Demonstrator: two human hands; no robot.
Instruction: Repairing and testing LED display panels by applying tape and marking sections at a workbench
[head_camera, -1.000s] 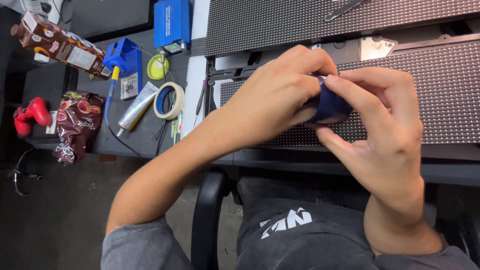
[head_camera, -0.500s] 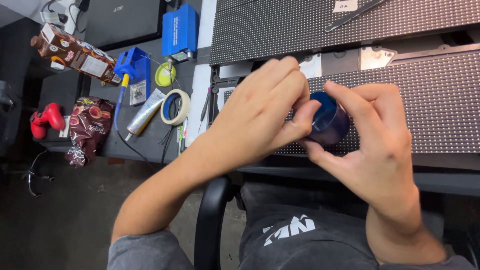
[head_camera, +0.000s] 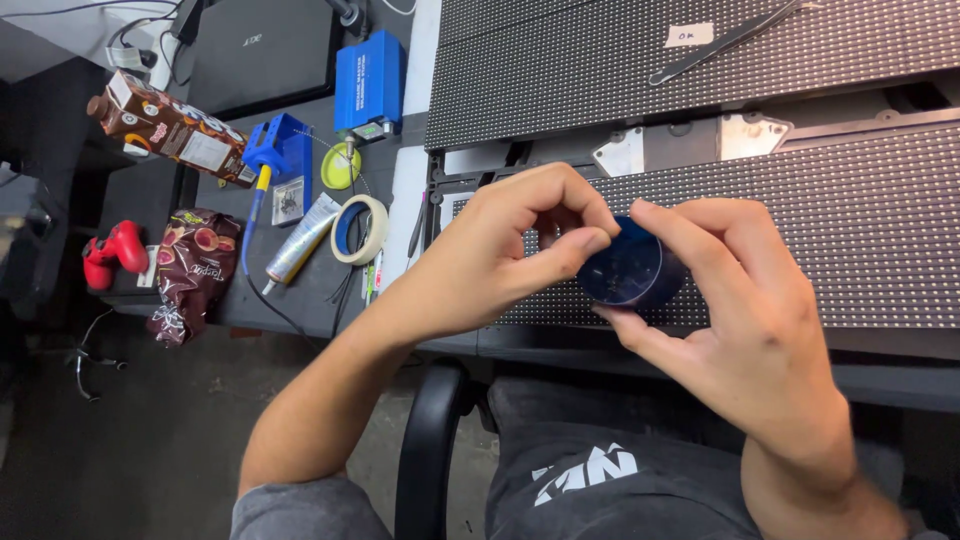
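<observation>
Nearest the camera, the person sits in a black chair (head_camera: 430, 450) in a grey shirt and dark printed shorts, both forearms raised over the lap. The right hand (head_camera: 745, 320) grasps a small round dark-blue container (head_camera: 630, 268), thumb beneath and fingers curled over its top and far side, so the jar hangs in the air just in front of the worktop's (head_camera: 330, 300) near edge, its open mouth tilted toward the camera and to the left. Small specks seem to lie inside; what they are cannot be told. The left hand (head_camera: 510, 250) sits just left of the jar, touching its rim, thumb and forefinger pinched together at the mouth; whether they hold anything between them is hidden. So the jar lies directly to the right of the left grip, with its round axis pointing back toward that hand, and both hands meet at it.

Behind them lies a dark panel studded with a grid of tiny dots (head_camera: 800, 230), with a second such panel (head_camera: 640, 60) further back. To the left lie a roll of pale tape (head_camera: 360, 228), a silver tube (head_camera: 300, 240), a brown snack bag (head_camera: 190, 272) and a red pistol-shaped tool (head_camera: 112, 250); further off stands a blue box-shaped device (head_camera: 368, 80).
</observation>
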